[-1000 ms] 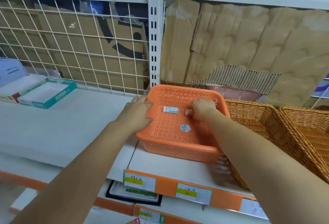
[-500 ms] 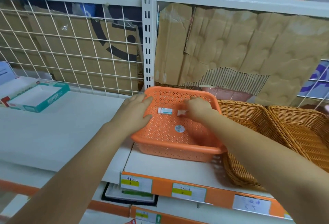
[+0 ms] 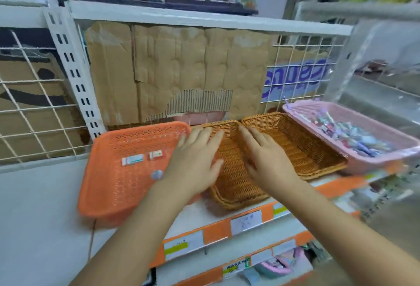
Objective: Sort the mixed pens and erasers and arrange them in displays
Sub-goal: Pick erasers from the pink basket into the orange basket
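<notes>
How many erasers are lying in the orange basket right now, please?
2: the left eraser lies mid-floor in the orange basket; the right eraser sits beside it, apart. The left hand may hide more.

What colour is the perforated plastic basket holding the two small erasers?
Orange. The perforated plastic basket shows clearly in the head view, the only view.

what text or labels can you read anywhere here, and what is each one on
Nothing can be quoted with confidence.
Blue lettering on the right-hand cardboard: large, but smeared and illegible.
Shelf-edge price labels: handwriting, too blurred.
Two erasers in the orange basket: print too small.
Round sticker in that basket: blurred.
</notes>
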